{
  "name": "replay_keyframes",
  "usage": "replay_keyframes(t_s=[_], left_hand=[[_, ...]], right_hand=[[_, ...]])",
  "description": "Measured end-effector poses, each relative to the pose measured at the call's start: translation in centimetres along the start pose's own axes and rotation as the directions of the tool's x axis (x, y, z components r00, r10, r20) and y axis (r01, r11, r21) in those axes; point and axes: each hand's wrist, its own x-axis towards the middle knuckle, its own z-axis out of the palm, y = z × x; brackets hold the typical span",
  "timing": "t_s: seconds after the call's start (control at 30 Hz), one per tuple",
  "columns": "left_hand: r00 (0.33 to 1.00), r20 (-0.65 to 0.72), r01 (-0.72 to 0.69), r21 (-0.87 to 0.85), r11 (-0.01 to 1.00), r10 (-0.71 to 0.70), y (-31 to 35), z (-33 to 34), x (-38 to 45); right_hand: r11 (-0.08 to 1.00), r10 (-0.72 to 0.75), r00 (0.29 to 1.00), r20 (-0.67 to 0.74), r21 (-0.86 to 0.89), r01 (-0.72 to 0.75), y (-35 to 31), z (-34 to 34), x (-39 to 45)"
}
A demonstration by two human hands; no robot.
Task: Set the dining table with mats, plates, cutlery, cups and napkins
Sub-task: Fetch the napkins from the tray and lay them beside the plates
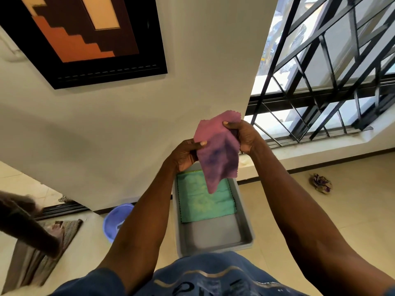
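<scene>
Above the grey tray [245, 221], left hand [186, 154] and right hand [243, 135] pinched a purple napkin [215, 159]; green cloth [205, 201] waited inside. No desk showed — setting looked barely started.

Framed pic [85, 37] w/ orange stepped pattern is hanging on the wall at 11 o'clock. Barred window [324, 67] is letting in light at 1–2 o'clock. Blue basin [115, 221] is sitting on the floor at 8 o'clock, near a woven mat [70, 229]. Crumpled purple rag [320, 183] is lying at 3 o'clock.
</scene>
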Motion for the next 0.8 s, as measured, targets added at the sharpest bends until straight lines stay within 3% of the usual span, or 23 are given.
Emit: replay_keyframes(t_s=[0.13,0.27,0.4,0.63,0.8], left_hand=[[0.998,-0.051,0.029,-0.004,1.0,-0.029,-1.1,-0.3,0.0],[0.982,-0.174,0.07,-0.036,0.997,-0.076,-2.0,-0.7,0.1],[0.955,-0.271,0.095,-0.114,0.989,-0.123,-2.7,-1.7,-0.1],[0.935,-0.3,0.121,-0.235,0.965,-0.19,-2.8,-3.3,-0.9],[0.936,-0.308,0.14,-0.125,0.982,-0.172,-1.9,-5.1,-1.7]], right_hand=[[0.978,0.131,0.991,0.006,0.163,-0.13,1.6,-1.6,-0.6],[0.961,0.271,0.959,0.082,0.042,-0.275,4.9,-2.5,-1.3],[0.912,0.401,0.914,0.061,0.068,-0.405,8.4,-2.5,-2.0],[0.919,0.338,0.932,0.134,0.165,-0.357,13.0,-0.4,-2.7],[0.965,0.243,0.97,-0.009,0.101,-0.24,11.5,0.2,-0.9]])
